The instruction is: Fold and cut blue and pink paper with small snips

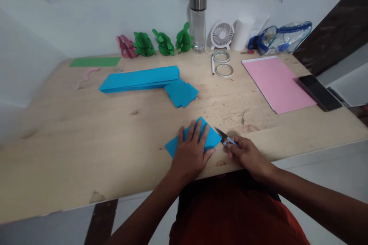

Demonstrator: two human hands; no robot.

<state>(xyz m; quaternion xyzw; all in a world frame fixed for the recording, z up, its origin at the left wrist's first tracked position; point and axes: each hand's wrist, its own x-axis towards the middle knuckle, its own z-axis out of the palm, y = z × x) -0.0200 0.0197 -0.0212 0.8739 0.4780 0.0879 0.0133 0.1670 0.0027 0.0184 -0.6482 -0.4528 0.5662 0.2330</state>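
A blue piece of paper (pixel 212 138) lies near the table's front edge. My left hand (pixel 192 149) rests flat on it with the fingers spread, covering its middle. Just to the right, my right hand (pixel 244 153) is closed around a pair of scissors (pixel 222 134) with dark blades. The blades point up and left, beside the paper's right corner. Farther back sits a small stack of blue paper squares (pixel 181 93). It touches the end of some long folded blue paper strips (pixel 140 78).
Along the wall stand green paper shapes (pixel 165 42), a pink one (pixel 126 46), a glass bottle (pixel 198 26) and a small fan (pixel 222 34). Tape rolls (pixel 224 70) and a pen (pixel 212 65) lie before them. Pink paper (pixel 278 84) and a phone (pixel 319 92) are at right.
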